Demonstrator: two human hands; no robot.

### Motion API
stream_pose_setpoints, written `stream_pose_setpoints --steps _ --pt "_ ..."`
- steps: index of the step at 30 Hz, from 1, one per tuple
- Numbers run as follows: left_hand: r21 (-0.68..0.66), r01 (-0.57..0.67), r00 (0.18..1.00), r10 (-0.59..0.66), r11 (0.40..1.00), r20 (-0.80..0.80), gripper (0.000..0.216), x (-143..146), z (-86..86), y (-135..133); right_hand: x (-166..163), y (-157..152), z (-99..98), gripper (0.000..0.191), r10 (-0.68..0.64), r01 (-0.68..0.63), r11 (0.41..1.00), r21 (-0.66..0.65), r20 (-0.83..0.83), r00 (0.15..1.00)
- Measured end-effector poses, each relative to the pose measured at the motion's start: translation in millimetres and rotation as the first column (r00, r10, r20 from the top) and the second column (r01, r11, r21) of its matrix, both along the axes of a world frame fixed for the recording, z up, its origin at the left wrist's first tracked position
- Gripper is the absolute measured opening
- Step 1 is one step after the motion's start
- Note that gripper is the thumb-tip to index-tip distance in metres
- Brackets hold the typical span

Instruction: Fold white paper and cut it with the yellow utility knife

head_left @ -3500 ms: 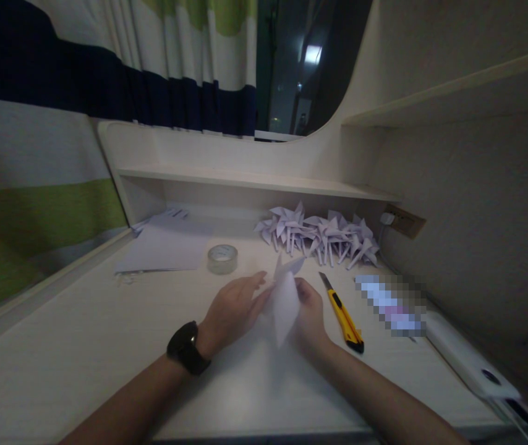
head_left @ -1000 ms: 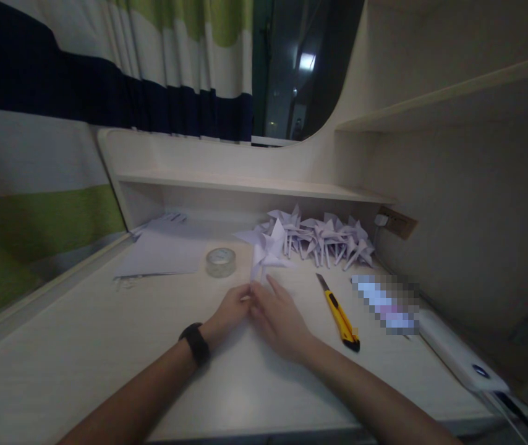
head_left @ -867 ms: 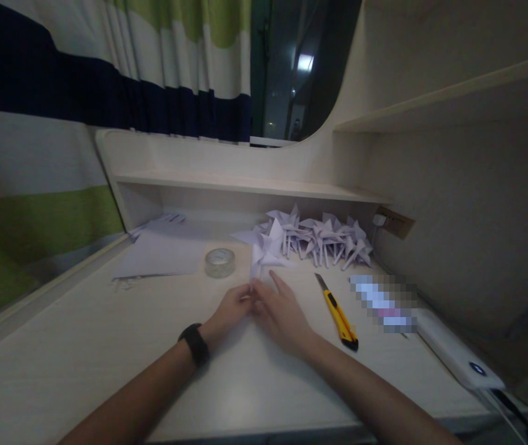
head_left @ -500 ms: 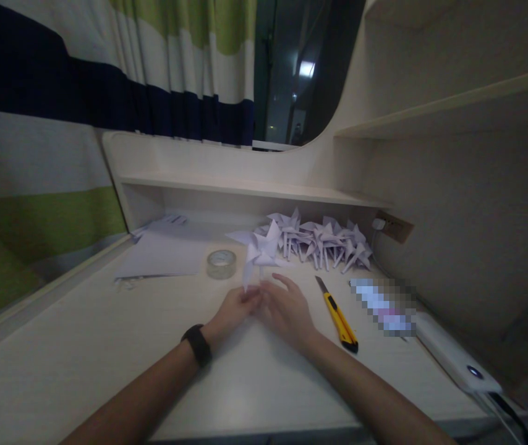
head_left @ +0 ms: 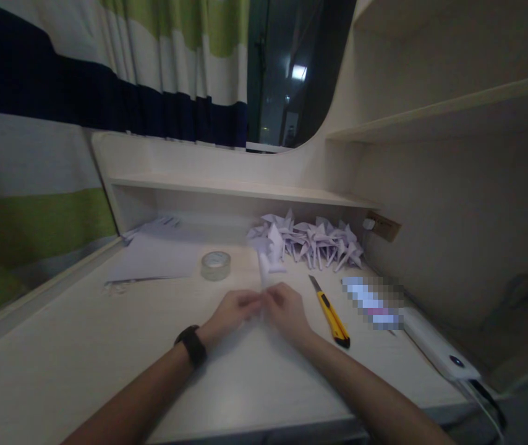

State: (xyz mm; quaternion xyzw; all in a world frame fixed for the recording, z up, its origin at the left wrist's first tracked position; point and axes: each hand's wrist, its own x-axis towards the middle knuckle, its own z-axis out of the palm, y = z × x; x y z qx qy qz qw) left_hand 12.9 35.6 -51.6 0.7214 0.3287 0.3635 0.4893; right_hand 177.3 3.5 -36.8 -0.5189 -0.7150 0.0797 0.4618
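Over the pale desk (head_left: 83,346), my left hand (head_left: 231,312) and my right hand (head_left: 287,309) meet at the lower end of a white paper pinwheel (head_left: 269,256). Both hands are closed, pinching its thin paper stick. The pinwheel's head stands above my fingers, turned nearly edge-on. A black watch sits on my left wrist. The fingertips are slightly blurred.
A pile of finished paper pinwheels (head_left: 315,238) lies at the back under a low shelf (head_left: 227,185). A roll of clear tape (head_left: 216,264) and sheets of white paper (head_left: 153,256) lie to the left. A yellow utility knife (head_left: 331,306) and a white power bank (head_left: 435,346) lie to the right.
At first I held a flat folded paper; it now stands as a pinwheel on a stick. In the last half second its head has turned from face-on to nearly edge-on, and my right fingers have closed.
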Motion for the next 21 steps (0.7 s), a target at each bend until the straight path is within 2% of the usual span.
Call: stream_pose_setpoints --steps 8,13,18,21 --pt "-0.021 -0.054 0.995 0.056 0.998 0.081 0.039 -2.1 11.8 -7.2 -3.1 1.0 -1.5 0.016 -0.074 0.073 0.997 -0.023 -0.038 0.997" --pt "0.009 -0.300 0.952 0.299 0.954 0.064 0.036 -4.9 16.7 -2.6 -1.1 4.1 -4.6 0.017 -0.136 0.137 0.989 -0.057 0.019 0.991" --pt "-0.053 -0.477 0.851 0.476 0.877 0.222 0.034 -12.5 23.0 6.3 0.0 5.8 -6.3 0.023 -0.149 0.168 0.977 -0.135 0.137 0.979" --pt "-0.109 -0.532 0.782 0.537 0.839 0.315 0.037 -18.2 28.3 8.9 -0.1 4.7 -7.7 0.028 -0.134 0.151 0.983 -0.105 0.156 0.979"
